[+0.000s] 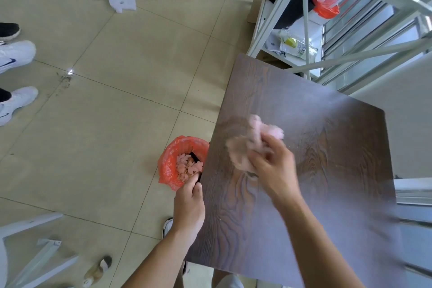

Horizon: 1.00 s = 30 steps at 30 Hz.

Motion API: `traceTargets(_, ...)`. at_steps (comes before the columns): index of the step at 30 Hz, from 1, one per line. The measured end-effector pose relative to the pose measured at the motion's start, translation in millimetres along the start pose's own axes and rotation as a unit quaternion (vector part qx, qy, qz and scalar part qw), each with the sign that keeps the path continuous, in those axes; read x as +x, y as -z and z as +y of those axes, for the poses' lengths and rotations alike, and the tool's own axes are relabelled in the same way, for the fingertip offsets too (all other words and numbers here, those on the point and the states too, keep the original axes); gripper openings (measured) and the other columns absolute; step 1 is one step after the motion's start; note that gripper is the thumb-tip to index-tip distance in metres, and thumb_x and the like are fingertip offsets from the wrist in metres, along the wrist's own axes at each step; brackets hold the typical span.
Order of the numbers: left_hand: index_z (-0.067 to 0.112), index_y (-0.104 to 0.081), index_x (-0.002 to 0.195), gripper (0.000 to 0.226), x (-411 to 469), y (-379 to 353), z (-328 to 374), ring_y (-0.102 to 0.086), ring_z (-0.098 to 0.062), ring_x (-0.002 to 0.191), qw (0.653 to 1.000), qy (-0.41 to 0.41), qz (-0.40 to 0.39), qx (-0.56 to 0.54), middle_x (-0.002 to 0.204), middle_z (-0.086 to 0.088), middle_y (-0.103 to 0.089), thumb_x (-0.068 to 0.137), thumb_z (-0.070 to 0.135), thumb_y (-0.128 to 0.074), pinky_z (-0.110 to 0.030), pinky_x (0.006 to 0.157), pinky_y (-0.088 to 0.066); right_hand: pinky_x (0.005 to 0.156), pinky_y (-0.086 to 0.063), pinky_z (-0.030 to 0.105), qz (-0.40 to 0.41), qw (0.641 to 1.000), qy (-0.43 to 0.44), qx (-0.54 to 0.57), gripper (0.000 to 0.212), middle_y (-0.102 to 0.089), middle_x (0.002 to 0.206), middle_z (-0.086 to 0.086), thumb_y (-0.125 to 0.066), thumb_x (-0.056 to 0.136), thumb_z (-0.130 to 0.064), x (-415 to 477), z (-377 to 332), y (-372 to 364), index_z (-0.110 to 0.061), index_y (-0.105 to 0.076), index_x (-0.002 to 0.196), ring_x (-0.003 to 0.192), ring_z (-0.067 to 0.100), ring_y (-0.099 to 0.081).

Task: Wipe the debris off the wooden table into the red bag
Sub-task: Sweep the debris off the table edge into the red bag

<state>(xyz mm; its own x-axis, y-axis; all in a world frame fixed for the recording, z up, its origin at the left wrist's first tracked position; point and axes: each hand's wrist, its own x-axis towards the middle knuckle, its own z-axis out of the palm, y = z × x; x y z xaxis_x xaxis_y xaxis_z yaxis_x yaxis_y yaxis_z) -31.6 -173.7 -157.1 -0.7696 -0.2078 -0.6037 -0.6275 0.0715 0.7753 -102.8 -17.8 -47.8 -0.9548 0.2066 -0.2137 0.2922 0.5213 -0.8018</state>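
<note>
The scene is bright, with soft daylight and only weak shadows. A pale glare lies across the right part of the tabletop (327, 128). The right hand (275, 166) and the pink cloth (257, 138) are smeared by motion blur. Straight lines of the floor (117, 100) bend near the edges.

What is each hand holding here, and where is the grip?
The right hand presses a bunched pink cloth on the wooden table, gripping its near end. The left hand holds the red bag by its near rim.
</note>
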Motion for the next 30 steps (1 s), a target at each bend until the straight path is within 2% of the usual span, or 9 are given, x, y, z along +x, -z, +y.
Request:
traceTargets(4, 0.023, -0.058, 0.138, 0.045, 2, 3, -1, -0.059, -0.009, 0.123, 0.999, 0.007, -0.010, -0.040, 0.136, 0.009, -0.063, 0.098, 0.017, -0.039, -0.035, 0.110, -0.044, 0.047, -0.057, 0.028, -0.005, 0.993, -0.083, -0.078, 0.036, -0.073, 0.071, -0.012, -0.062, 0.095, -0.010, -51, 44, 55, -0.042, -0.070, 0.083, 0.058, 0.013, -0.070)
traceTargets(8, 0.014, -0.063, 0.131, 0.042, 11, 11, -5, -0.058, -0.015, 0.127, 0.982, 0.061, -0.052, -0.172, 0.135, 0.002, -0.064, 0.100, 0.003, -0.037, -0.039, 0.113, -0.041, 0.065, -0.060, 0.029, -0.041, 0.976, -0.182, -0.116, 0.037, -0.075, 0.090, -0.007, -0.067, 0.084, -0.009, -97, 84, 17, -0.040, -0.067, 0.105, 0.074, 0.005, -0.070)
traceTargets(10, 0.008, -0.063, 0.130, 0.040, 16, 15, -9, -0.060, -0.023, 0.127, 0.959, 0.097, -0.063, -0.257, 0.135, -0.008, -0.065, 0.099, 0.001, -0.038, -0.045, 0.112, -0.041, 0.058, -0.049, 0.009, -0.019, 0.982, -0.170, -0.078, 0.030, -0.073, 0.092, -0.002, -0.070, 0.084, -0.010, -103, 77, -12, -0.032, -0.067, 0.105, 0.075, -0.002, -0.068)
traceTargets(12, 0.004, -0.062, 0.131, 0.039, 20, 17, -13, -0.060, -0.027, 0.125, 0.941, 0.125, -0.056, -0.309, 0.134, -0.013, -0.065, 0.099, 0.000, -0.039, -0.045, 0.111, -0.042, 0.047, -0.044, 0.005, 0.010, 0.988, -0.152, -0.020, 0.011, -0.071, 0.077, -0.002, -0.069, 0.091, -0.014, -93, 52, -40, -0.024, -0.066, 0.087, 0.066, -0.007, -0.067)
traceTargets(14, 0.001, -0.062, 0.129, 0.038, 19, 17, -11, -0.061, -0.027, 0.124, 0.935, 0.120, -0.054, -0.328, 0.133, -0.016, -0.065, 0.098, -0.001, -0.041, -0.042, 0.108, -0.044, 0.047, -0.054, 0.016, 0.015, 0.992, -0.128, -0.004, 0.012, -0.071, 0.072, 0.002, -0.065, 0.092, -0.019, -71, 35, -68, -0.019, -0.061, 0.081, 0.059, 0.001, -0.069)
traceTargets(17, 0.001, -0.066, 0.120, 0.033, 16, 18, -7, -0.062, -0.022, 0.117, 0.945, 0.107, -0.052, -0.303, 0.122, -0.010, -0.070, 0.098, 0.000, -0.042, -0.027, 0.090, -0.047, 0.060, -0.064, 0.040, -0.007, 0.990, -0.137, -0.034, 0.011, -0.072, 0.089, 0.008, -0.054, 0.085, -0.031, -19, 23, -113, -0.021, -0.058, 0.088, 0.069, 0.018, -0.073)
traceTargets(21, 0.013, -0.069, 0.119, 0.035, 19, 20, -15, -0.060, -0.018, 0.121, 0.966, 0.083, -0.058, -0.239, 0.127, -0.003, -0.068, 0.100, 0.004, -0.041, -0.026, 0.096, -0.045, 0.070, -0.062, 0.038, -0.053, 0.992, -0.109, -0.041, 0.016, -0.069, 0.100, 0.012, -0.051, 0.089, -0.014, 45, -16, -146, -0.016, -0.065, 0.095, 0.082, 0.029, -0.071)
traceTargets(26, 0.015, -0.070, 0.122, 0.036, 23, 17, -20, -0.059, -0.019, 0.128, 0.953, 0.111, -0.072, -0.273, 0.130, -0.003, -0.069, 0.101, 0.008, -0.041, -0.038, 0.110, -0.043, 0.067, -0.066, 0.039, -0.047, 0.996, -0.050, 0.052, 0.033, -0.075, 0.099, 0.000, -0.063, 0.087, -0.007, 58, -27, -79, -0.021, -0.072, 0.115, 0.084, 0.021, -0.076)
traceTargets(30, 0.009, -0.070, 0.120, 0.036, 21, 16, -14, -0.064, -0.021, 0.119, 0.953, 0.112, -0.076, -0.272, 0.123, -0.006, -0.072, 0.101, 0.006, -0.040, -0.033, 0.095, -0.050, 0.053, -0.056, 0.035, -0.055, 0.991, -0.028, 0.117, 0.013, -0.076, 0.081, 0.012, -0.064, 0.092, -0.011, 31, -15, -17, -0.018, -0.076, 0.095, 0.071, 0.031, -0.074)
